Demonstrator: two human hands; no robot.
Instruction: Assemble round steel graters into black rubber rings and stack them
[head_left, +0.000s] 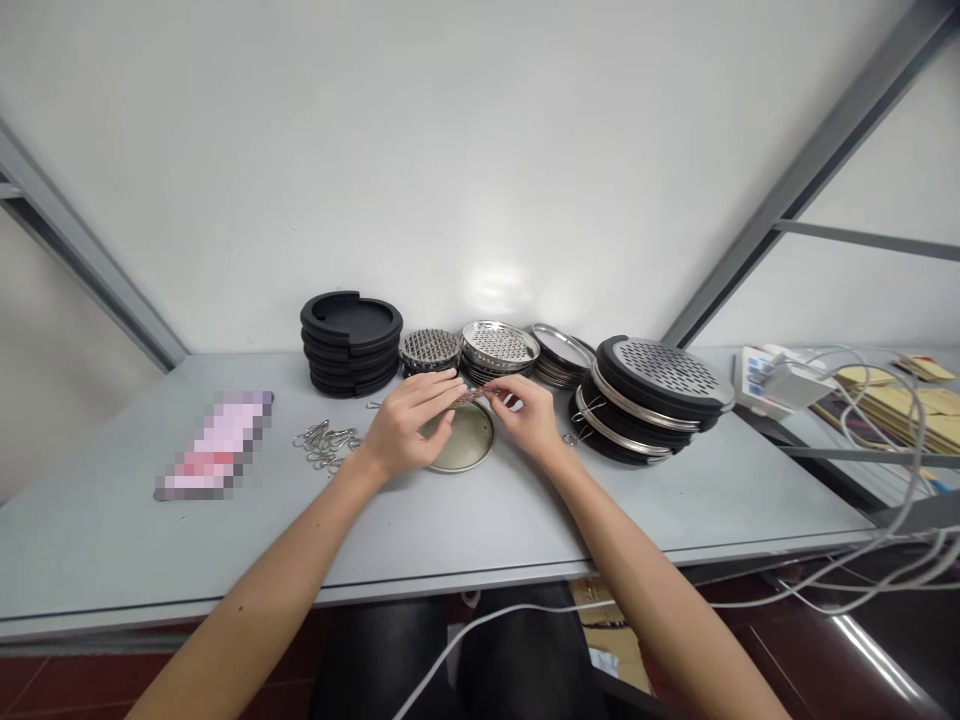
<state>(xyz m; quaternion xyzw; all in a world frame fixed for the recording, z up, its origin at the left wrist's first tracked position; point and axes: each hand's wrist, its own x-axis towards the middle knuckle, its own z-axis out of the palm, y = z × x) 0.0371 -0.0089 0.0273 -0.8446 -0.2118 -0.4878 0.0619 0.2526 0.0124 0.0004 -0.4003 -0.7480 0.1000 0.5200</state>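
My left hand (409, 425) and my right hand (529, 412) meet over a flat round metal disc (469, 440) lying on the grey table (225, 540). Both hands pinch a small thin metallic piece (472, 396) between their fingertips, just above the disc. Behind the hands stand a stack of perforated metal discs (429, 349) and a stack of perforated metal trays (499, 347). A pile of wire clips (326, 442) lies left of my left hand.
A stack of black round bases (351, 340) stands at the back left. Plain metal plates (561, 352) and assembled black-and-steel round units (649, 400) lie to the right. A blurred pink object (217, 445) lies at left. White cables (862, 400) and cardboard sheets (900, 405) are at far right.
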